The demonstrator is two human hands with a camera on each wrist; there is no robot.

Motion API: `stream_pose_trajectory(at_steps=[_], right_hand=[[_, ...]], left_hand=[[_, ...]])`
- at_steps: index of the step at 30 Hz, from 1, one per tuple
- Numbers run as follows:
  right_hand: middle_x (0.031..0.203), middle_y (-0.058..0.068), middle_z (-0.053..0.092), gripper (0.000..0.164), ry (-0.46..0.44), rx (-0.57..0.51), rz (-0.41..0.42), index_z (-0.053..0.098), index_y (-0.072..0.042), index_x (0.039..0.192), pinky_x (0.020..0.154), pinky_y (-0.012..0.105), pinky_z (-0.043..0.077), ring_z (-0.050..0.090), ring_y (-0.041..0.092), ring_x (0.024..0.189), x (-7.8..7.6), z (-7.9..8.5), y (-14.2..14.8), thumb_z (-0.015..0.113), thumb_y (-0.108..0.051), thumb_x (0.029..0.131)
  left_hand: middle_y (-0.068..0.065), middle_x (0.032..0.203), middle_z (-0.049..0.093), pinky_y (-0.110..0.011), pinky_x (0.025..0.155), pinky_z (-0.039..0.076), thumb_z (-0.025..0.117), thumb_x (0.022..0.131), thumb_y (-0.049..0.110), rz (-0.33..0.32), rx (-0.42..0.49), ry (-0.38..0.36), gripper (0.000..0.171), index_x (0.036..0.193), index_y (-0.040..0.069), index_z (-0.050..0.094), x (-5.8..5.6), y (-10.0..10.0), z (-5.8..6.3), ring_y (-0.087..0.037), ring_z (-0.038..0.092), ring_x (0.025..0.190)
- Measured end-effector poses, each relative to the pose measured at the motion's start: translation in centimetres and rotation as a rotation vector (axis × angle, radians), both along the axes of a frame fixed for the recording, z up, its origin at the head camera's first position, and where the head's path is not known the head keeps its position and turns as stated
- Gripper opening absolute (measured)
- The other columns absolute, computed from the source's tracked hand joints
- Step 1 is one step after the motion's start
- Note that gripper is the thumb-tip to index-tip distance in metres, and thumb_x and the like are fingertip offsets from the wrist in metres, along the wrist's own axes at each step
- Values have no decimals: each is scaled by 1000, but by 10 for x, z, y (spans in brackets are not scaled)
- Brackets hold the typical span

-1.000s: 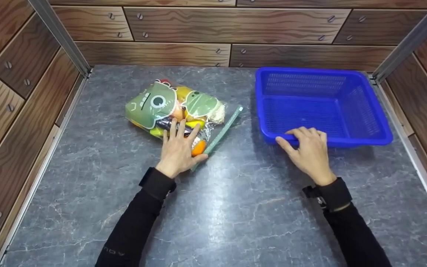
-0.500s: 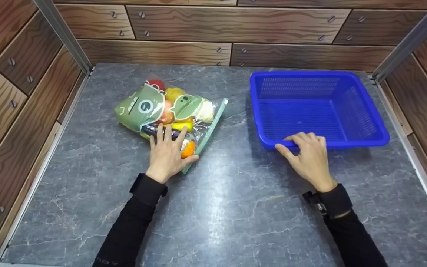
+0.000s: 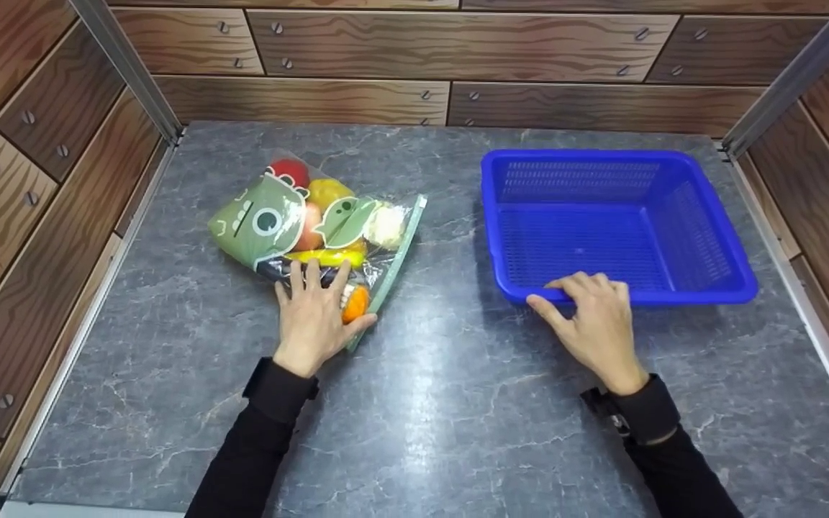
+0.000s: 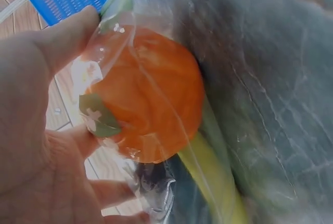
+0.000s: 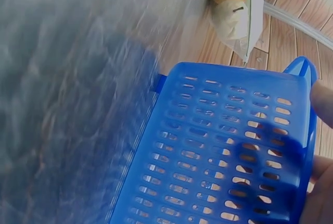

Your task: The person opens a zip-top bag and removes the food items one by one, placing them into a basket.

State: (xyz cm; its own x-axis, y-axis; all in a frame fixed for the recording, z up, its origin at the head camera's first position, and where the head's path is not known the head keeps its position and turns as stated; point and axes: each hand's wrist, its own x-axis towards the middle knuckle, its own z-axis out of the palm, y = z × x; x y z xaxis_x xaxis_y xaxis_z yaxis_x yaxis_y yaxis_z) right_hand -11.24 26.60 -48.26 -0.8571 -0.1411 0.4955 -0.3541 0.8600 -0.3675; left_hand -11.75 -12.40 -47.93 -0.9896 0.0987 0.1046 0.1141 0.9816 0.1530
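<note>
A clear zip bag (image 3: 268, 223) with a green cartoon monster print lies on the left of the table, holding toy fruit and vegetables. Inside show a red round piece (image 3: 290, 172), a yellow banana-like piece (image 3: 328, 257) and an orange fruit with a leaf (image 4: 151, 94). My left hand (image 3: 309, 321) rests on the bag's near side, fingers spread and straight, thumb by the green zip strip (image 3: 401, 253). On the right is a blue plastic basket (image 3: 673, 296). My right hand (image 3: 594, 332) grips its near rim, fingertips over the inside and thumb along the outer side.
The grey marbled table (image 3: 443, 403) is bounded by wood-print walls (image 3: 458, 47) at the back and sides. Metal posts (image 3: 127, 68) stand at the back corners. A gap of table separates the bag from the basket.
The bag has slid left and toward me under my left hand, settling flatter. The basket has come a little nearer and slightly left with my right hand on its rim.
</note>
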Motion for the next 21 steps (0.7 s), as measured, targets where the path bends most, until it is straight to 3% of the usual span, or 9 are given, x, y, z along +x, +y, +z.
stream_pose_trajectory(at_steps=[9, 13, 17, 21], right_hand=[[97, 15, 78, 38, -14, 12, -27, 79, -8, 101, 82, 47, 36, 62, 37, 85, 17, 0, -3, 84, -42, 84], [98, 15, 78, 38, -19, 17, -38, 79, -9, 101, 83, 48, 37, 63, 37, 86, 22, -1, -4, 85, -42, 84], [102, 16, 78, 39, 3, -24, -22, 79, -8, 105, 88, 49, 37, 64, 38, 91, 23, 2, -7, 86, -40, 84], [111, 18, 76, 40, 100, -112, 71, 78, -6, 112, 99, 53, 41, 66, 40, 105, 26, 12, -21, 87, -32, 83]], left_hand=[[-33, 152, 50, -76, 107, 45, 75, 80, 77, 32, -51, 66, 97, 158, 23, 51, 22, 1, -3, -58, 45, 143], [-32, 150, 52, -76, 105, 46, 76, 78, 77, 33, -57, 101, 97, 155, 23, 54, 25, 2, -5, -59, 48, 141], [-32, 157, 47, -78, 111, 40, 76, 81, 74, 22, -16, 63, 98, 159, 22, 48, 24, 2, -6, -59, 42, 146], [-31, 164, 38, -77, 118, 31, 76, 86, 67, -9, 59, 22, 99, 163, 16, 40, 29, 1, -5, -57, 31, 154]])
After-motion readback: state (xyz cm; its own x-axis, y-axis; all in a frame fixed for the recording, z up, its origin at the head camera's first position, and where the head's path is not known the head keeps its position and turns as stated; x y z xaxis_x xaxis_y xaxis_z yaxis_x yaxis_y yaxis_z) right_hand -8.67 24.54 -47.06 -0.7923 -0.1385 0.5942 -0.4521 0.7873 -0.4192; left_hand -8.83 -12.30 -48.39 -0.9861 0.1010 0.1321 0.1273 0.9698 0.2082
